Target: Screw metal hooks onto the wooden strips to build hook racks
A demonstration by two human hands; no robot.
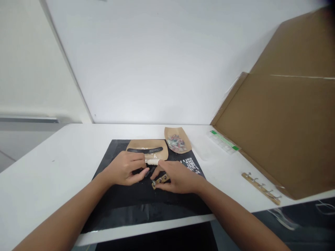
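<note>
Over the black mat my two hands are close together. My left hand has its fingers curled and pinched near a small dark piece; whether it grips that piece is too small to tell. My right hand grips a short wooden strip with round dark knobs and metal bits, between thumb and fingers. A white wrapping shows at a right-hand finger. Just beyond the hands lies a tan tray with a long black curved piece and small white bits.
Another tan tray holds colourful small packets. Small white pieces lie on the mat's right side. Farther right are a clear case with green edging, a wooden strip with metal hooks and a large cardboard sheet.
</note>
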